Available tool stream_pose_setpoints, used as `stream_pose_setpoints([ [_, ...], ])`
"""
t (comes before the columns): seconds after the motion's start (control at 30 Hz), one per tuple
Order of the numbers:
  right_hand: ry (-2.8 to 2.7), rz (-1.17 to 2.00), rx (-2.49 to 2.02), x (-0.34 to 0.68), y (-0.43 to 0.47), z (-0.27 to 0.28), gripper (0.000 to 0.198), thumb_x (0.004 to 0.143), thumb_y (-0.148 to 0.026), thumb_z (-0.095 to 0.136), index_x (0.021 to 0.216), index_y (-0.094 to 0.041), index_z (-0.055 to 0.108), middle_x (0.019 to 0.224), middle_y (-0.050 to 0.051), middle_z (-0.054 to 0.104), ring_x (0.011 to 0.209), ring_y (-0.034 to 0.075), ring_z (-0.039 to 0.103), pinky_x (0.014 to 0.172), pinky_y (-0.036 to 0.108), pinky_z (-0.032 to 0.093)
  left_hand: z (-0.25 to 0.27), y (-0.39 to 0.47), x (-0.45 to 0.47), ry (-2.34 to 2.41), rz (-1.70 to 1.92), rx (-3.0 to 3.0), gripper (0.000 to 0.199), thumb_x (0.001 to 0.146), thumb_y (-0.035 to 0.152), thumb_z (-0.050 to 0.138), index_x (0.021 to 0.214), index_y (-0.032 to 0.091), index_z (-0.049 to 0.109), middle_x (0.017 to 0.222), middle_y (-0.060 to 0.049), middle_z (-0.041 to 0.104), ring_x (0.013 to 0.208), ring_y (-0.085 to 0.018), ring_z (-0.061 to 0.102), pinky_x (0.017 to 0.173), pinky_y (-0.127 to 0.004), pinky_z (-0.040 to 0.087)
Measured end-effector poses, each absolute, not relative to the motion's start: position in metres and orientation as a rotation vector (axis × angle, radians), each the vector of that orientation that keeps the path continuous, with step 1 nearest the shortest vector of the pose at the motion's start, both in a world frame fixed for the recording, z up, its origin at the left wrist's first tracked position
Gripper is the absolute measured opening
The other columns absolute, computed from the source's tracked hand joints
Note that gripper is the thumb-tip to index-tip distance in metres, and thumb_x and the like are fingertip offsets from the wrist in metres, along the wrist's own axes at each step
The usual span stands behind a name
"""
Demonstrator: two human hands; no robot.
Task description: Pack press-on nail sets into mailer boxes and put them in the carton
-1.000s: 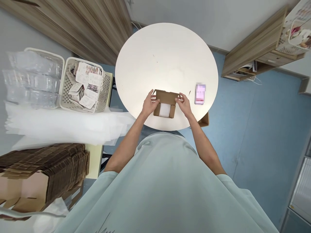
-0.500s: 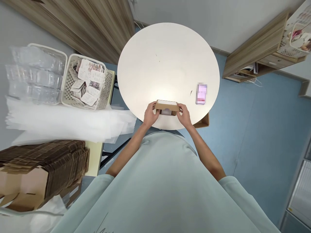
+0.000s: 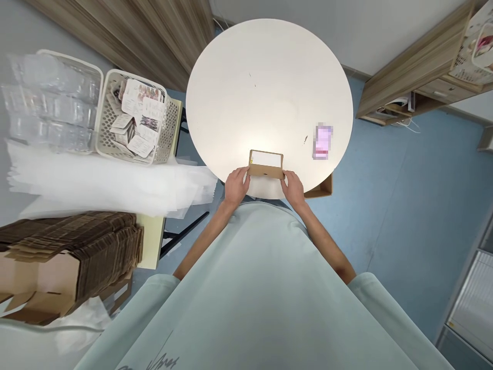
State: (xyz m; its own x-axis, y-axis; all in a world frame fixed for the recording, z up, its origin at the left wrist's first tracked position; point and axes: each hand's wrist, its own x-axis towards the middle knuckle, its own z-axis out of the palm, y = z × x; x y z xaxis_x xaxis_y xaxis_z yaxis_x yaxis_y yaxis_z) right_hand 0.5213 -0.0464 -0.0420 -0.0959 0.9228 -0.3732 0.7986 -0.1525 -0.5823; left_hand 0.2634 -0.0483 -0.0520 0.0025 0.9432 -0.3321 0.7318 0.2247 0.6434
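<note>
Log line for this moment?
cardboard box: looks shut, white label on top | left hand: at its left end | right hand: at its right end

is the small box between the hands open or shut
Shut: the box shows a covered top with a white label and none of its inside. Whether it is tucked fully closed, I cannot tell.

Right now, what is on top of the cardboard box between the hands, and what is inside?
On the box is a white label; the inside is covered from view.
</note>
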Motion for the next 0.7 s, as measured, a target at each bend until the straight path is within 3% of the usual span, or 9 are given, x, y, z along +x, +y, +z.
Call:
stream_pose_setpoints([
  [0.23, -1.858, 1.271, -2.142, 0.511, -0.055, -0.061, 0.048, 0.108, -0.021, 0.058, 0.155, -0.016, 0.068, 0.144, 0.019, 0.074, 0.131, 0.033, 0.073, 0.114, 0.047, 0.06, -0.062, -0.053, 0.268, 1.805, 0.147, 1.432, 0.056, 0.102, 0.015, 0.056, 0.156, 0.023, 0.072, 0.153, -0.012, 0.078, 0.141, -0.036, 0.074, 0.12, -0.05, 0.058],
  [0.4, -1.617, 1.383, -2.165, 0.504, -0.062, -0.073, 0.046, 0.11, -0.023, 0.057, 0.154, -0.017, 0.069, 0.149, 0.017, 0.078, 0.131, 0.029, 0.078, 0.116, 0.043, 0.06, -0.068, -0.054, 0.276, 1.859, 0.235, 1.27, 0.046, 0.105, 0.028, 0.059, 0.148, 0.023, 0.076, 0.138, -0.01, 0.085, 0.132, -0.033, 0.079, 0.119, -0.046, 0.06],
  [0.7, -1.455, 1.358, -2.243, 0.509, -0.053, -0.095, 0.041, 0.111, -0.021, 0.053, 0.143, -0.013, 0.076, 0.145, 0.018, 0.081, 0.127, 0.023, 0.08, 0.119, 0.037, 0.058, -0.083, -0.049, 0.28, 1.87, 0.326, 1.084, 0.052, 0.103, 0.013, 0.057, 0.152, 0.019, 0.071, 0.153, -0.012, 0.079, 0.136, -0.027, 0.079, 0.122, -0.041, 0.059],
])
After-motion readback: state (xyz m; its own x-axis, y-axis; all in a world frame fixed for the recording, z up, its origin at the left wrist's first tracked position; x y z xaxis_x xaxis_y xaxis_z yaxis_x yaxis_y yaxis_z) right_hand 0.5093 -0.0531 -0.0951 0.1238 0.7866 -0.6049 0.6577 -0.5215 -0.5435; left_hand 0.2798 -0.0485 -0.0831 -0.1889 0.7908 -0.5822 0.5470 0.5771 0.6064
